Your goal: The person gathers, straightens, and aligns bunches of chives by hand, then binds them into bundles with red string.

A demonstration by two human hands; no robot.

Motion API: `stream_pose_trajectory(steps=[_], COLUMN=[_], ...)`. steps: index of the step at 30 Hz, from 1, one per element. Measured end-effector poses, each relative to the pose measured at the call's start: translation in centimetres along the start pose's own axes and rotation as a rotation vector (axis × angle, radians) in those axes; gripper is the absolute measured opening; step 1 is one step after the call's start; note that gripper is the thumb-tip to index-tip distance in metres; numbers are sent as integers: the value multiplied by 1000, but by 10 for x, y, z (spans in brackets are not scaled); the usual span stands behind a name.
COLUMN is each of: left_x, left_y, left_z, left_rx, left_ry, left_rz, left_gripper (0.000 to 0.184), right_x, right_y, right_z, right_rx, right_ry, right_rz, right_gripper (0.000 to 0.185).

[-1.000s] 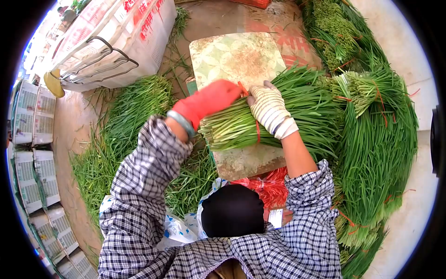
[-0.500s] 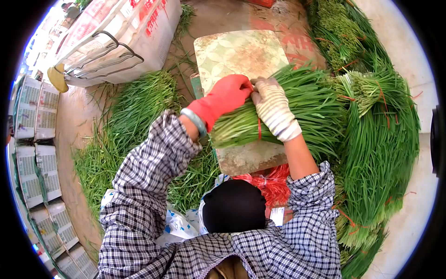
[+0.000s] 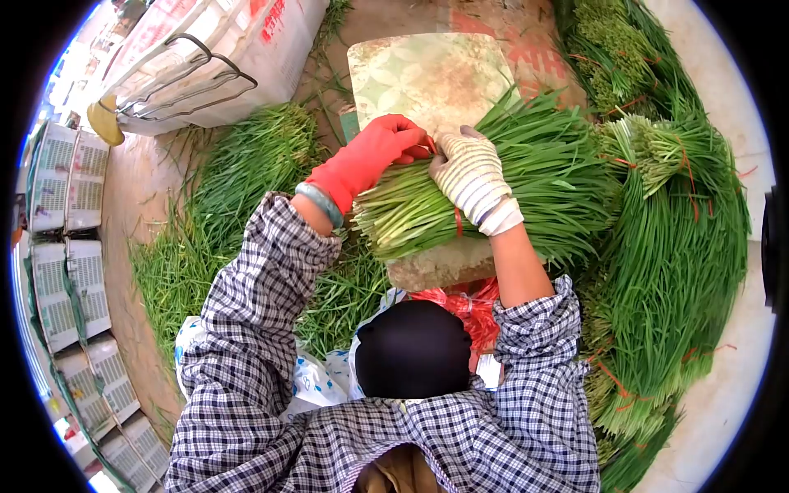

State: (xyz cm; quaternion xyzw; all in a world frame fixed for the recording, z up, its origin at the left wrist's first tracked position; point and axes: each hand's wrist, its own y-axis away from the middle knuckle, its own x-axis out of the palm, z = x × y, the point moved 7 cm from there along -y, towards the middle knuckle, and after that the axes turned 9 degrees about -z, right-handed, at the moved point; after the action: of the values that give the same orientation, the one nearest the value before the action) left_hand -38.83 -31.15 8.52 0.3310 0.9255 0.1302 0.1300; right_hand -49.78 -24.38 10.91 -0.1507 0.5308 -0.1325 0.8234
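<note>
A thick bundle of garlic chives (image 3: 542, 177) lies across a worn, patterned board (image 3: 427, 78), cut ends to the left and leaves to the right. A red tie (image 3: 458, 220) goes round its stems. My left hand (image 3: 374, 160), in a red rubber glove, pinches a bit of the tie above the bundle. My right hand (image 3: 472, 177), in a striped knit glove, rests on top of the bundle with its fingers curled in at the tie, close to the left fingertips. The fingertips of the right hand are partly hidden.
Tied chive bundles (image 3: 674, 246) are piled on the right. Loose chives (image 3: 255, 168) lie on the floor at left. A white crate (image 3: 271, 62) with wire handles stands upper left. Red ties (image 3: 472, 312) lie near a black rounded thing (image 3: 413, 349). More crates (image 3: 82, 287) line the left edge.
Both hands have moved slightly apart, with the left going left and a short red piece of tie now showing between them. The view has shifted a little.
</note>
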Motion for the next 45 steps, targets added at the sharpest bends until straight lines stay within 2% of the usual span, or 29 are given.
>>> stream_pose_trajectory(steps=[2,9,17,19,25,28,31,34,36,37,39,45], left_x=[1,1,4,3,6,5,4,7,10,12,5,6], left_y=[-2,-5,-5,-4,0,1,-5,-1,5,2,-4,-3], left_z=[3,10,9,7,4,8,20,15,5,6,15,9], left_rx=[-97,-116,-93,-76,-97,-110,-79,44,185,186,130,178], left_ry=[148,273,229,189,335,387,458,382,60,61,-164,-261], left_rz=[31,4,-56,-76,-116,-129,-24,60,2,1,-182,-284], left_gripper=[32,30,28,28,25,26,35,38,31,31,23,19], right_x=[1,-1,-2,3,0,-1,-2,-2,-3,-3,-2,4], right_y=[1,5,5,2,2,1,0,0,-2,-3,-2,-1], right_z=[-2,-1,3,1,0,0,1,0,1,2,1,-6], right_rx=[27,-24,-65,-3,-15,-4,7,31,41,54,60,88], right_ry=[1,-10,16,20,14,-8,-6,-25,-12,0,5,10], right_rz=[0,-31,-105,-10,-88,-46,-59,-73,-64,-52,-41,-47], right_gripper=[16,16,20,18,14,14,13,14,15,15,16,17])
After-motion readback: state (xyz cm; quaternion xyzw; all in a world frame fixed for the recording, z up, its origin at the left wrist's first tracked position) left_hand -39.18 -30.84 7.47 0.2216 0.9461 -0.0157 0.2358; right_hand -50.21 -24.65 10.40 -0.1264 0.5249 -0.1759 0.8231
